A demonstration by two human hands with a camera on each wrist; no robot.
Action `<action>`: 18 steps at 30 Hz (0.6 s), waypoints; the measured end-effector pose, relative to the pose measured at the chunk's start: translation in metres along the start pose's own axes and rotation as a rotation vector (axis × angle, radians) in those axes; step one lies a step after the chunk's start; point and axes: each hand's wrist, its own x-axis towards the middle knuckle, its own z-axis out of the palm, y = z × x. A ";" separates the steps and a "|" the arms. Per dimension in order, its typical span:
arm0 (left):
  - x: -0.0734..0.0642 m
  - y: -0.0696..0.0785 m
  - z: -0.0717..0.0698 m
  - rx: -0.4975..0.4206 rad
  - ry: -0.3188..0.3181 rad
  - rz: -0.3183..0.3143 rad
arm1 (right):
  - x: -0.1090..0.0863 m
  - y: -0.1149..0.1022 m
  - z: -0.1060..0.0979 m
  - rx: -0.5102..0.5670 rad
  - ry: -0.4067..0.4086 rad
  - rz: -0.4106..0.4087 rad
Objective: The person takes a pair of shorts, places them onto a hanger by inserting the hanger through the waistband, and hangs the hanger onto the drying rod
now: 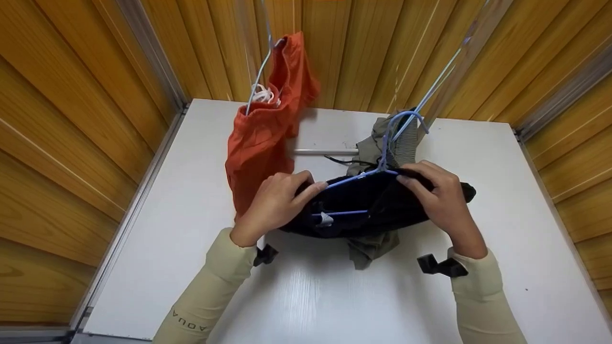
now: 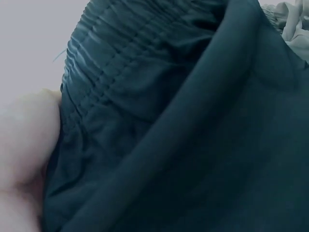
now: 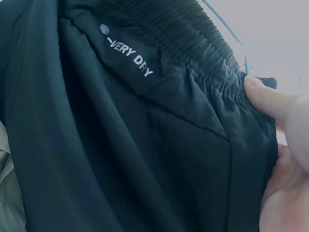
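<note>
Dark shorts (image 1: 397, 205) with a gathered elastic waistband hang around a blue hanger (image 1: 353, 179), whose hook points up and to the right. At the left end of the waistband, my left hand (image 1: 279, 198) pinches the cloth between thumb and fingers. My right hand (image 1: 437, 193) grips the other end, its thumb at the edge beside the hanger's neck. In the head view, a lower blue bar and a small grey tag (image 1: 326, 219) show inside the waist opening. White "VERY DRY" lettering (image 3: 130, 57) marks the shorts in the right wrist view.
Orange shorts (image 1: 260, 148) with white drawstrings hang at the left. A grey-green garment (image 1: 370, 148) hangs behind the dark shorts, partly hidden by them. A pale rod (image 1: 325, 151) lies between the two. Wood-slat walls (image 1: 71, 143) surround the white surface (image 1: 158, 239).
</note>
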 end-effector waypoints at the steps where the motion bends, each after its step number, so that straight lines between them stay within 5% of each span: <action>1: 0.000 0.001 0.000 0.002 -0.006 0.010 | 0.000 0.000 0.000 -0.001 0.001 0.003; 18: -0.005 0.002 0.001 0.062 0.015 0.146 | 0.001 -0.001 -0.003 -0.010 -0.029 0.026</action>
